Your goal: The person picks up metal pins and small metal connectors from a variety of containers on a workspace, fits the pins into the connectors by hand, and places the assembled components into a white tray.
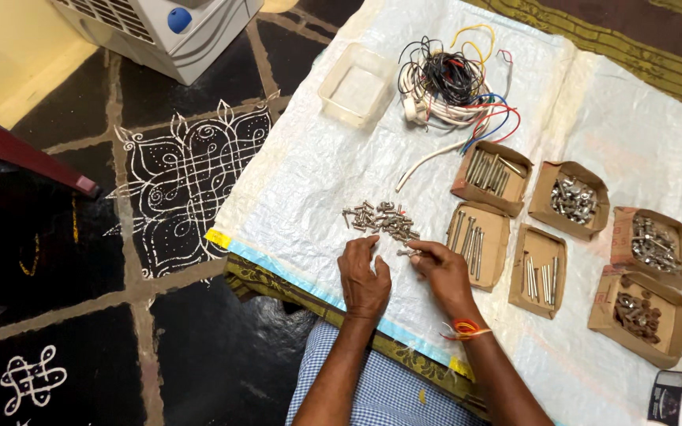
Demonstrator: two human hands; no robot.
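A person is sitting on a dark stone floor (199, 339) painted with white patterns, looking down at a large pale crinkled plastic sheet (309, 173) that is lying spread out ahead. Near the far edge of the sheet, a tangled bundle of white, black, red, blue and yellow wires (451, 87) is sitting beside an empty clear plastic tub (354, 85). To the right, six open brown cardboard trays (558, 272) are standing in two rows, each holding sorted silver or dark hardware: long bolts in the nearer ones, nuts and washers in the farther ones.

A loose pile of small silver metal screws and nuts (379, 218) is lying on the sheet just beyond the hands. These pieces are likely light, hard and smooth, easy to let slip, and best taken between the fingertips around the shank or the flats.

The left hand (363, 276) is resting palm down on the sheet, fingers loosely spread and pointing at the pile, gripping nothing. The right hand (445, 272), with a red and orange thread (465, 327) tied at the wrist, is bending inward, its thumb and fingertips pressed together on a small silver screw (406, 252) just above the sheet, near the pile's closer edge.
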